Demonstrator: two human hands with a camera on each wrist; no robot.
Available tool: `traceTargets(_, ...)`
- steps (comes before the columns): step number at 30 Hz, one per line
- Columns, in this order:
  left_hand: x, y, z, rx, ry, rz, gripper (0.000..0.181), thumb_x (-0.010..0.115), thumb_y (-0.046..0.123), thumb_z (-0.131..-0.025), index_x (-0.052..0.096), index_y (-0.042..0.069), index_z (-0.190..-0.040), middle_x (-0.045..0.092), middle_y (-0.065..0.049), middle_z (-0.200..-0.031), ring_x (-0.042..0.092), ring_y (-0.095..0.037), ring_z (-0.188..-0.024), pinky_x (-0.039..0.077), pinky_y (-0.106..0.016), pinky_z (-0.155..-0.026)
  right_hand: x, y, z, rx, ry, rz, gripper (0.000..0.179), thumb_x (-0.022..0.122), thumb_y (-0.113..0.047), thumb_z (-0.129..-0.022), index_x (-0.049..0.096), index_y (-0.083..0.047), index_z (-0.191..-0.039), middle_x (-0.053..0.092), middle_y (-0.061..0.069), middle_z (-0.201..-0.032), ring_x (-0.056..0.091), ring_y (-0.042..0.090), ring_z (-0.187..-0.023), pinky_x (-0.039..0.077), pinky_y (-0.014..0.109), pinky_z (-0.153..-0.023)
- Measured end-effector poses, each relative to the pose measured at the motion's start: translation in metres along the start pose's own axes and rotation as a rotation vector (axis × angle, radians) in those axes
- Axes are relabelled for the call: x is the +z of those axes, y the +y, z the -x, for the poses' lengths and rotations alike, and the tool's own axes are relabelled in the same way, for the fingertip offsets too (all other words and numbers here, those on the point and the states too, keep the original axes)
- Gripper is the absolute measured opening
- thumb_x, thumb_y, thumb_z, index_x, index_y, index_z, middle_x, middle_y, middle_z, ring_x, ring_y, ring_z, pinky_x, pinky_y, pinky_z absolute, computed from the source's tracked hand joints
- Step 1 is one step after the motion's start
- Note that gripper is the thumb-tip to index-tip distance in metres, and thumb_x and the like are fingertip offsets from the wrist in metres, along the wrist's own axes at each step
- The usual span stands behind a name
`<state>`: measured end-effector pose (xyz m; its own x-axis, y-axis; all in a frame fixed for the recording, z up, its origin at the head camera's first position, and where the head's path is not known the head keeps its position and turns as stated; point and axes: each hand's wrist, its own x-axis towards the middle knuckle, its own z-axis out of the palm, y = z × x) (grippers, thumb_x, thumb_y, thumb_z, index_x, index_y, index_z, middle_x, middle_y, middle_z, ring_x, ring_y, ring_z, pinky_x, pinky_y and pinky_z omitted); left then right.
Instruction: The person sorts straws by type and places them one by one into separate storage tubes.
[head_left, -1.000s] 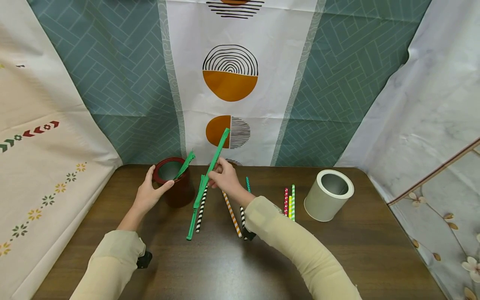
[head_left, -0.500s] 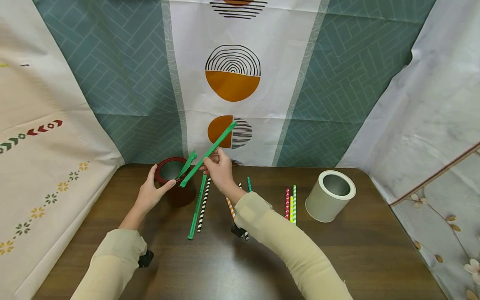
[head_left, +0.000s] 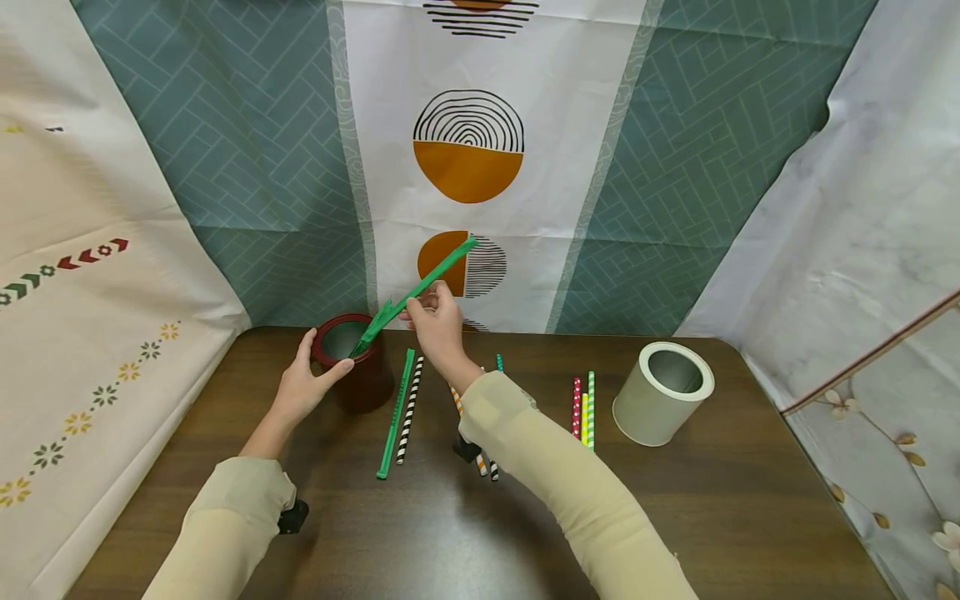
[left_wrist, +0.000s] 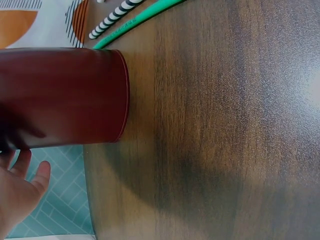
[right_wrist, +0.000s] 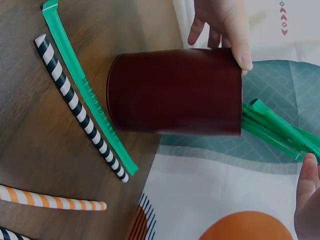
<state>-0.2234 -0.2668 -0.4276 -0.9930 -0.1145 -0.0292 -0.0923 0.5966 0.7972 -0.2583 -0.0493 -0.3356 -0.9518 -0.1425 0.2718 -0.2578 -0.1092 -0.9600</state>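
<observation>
My left hand (head_left: 298,387) holds the rim of a dark red cylindrical cup (head_left: 367,387), thumb on the near side and fingers around the far left. Several straws in green wrappers (right_wrist: 272,127) lean out of the cup's mouth. Between thumb and fingers, my right hand (head_left: 438,329) pinches another green-wrapped straw (head_left: 450,262). It slants down to the left, its lower end at the cup's mouth among the other green straws. On the table to the cup's right lie one more green-wrapped straw (head_left: 395,417) and a black-and-white striped straw (head_left: 409,412).
Orange-striped (right_wrist: 55,201) and black-striped straws lie partly hidden beneath my right forearm, near a teal straw (head_left: 499,363). Red dotted (head_left: 577,408), yellow and green-striped straws lie farther right. A cream cylindrical cup (head_left: 656,400) stands at the right. Cloth hangs behind the table.
My right hand has lifted the green-wrapped straw off the table area and carried it left and up to the cup, lowering its end to the mouth. My left hand has stayed on the cup.
</observation>
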Motion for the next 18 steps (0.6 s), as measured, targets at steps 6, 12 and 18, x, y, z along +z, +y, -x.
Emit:
traceTargets(6, 0.000, 0.001, 0.001, -0.009, -0.002, -0.009, 0.093, 0.053, 0.054, -0.080, -0.008, 0.022, -0.142, 0.013, -0.020, -0.146, 0.015, -0.046, -0.130, 0.021, -0.062, -0.098, 0.005, 0.021, -0.012, 0.010, 0.018, 0.057, 0.011, 0.050, -0.005, -0.086, 0.049, 0.000, -0.096, 0.059, 0.023, -0.089, 0.064, 0.035, -0.077, 0.052, 0.025, -0.060)
traceTargets(12, -0.001, 0.001, 0.002, -0.012, -0.002, -0.015, 0.093, 0.052, 0.054, -0.080, -0.008, 0.022, -0.142, 0.014, -0.021, -0.146, 0.016, -0.046, -0.130, 0.021, -0.062, -0.098, 0.012, 0.027, -0.014, 0.031, 0.001, 0.137, 0.009, 0.049, -0.008, -0.087, 0.051, -0.001, -0.093, 0.059, 0.016, -0.083, 0.063, 0.022, -0.066, 0.052, 0.024, -0.060)
traceTargets(18, 0.000, 0.000, 0.001, -0.014, -0.004, -0.006, 0.093, 0.053, 0.054, -0.080, -0.008, 0.022, -0.142, 0.013, -0.020, -0.146, 0.015, -0.045, -0.130, 0.021, -0.061, -0.098, 0.019, 0.035, -0.013, 0.025, -0.044, 0.237, 0.010, 0.051, -0.011, -0.088, 0.053, -0.002, -0.089, 0.060, 0.017, -0.081, 0.061, 0.016, -0.063, 0.048, 0.018, -0.057)
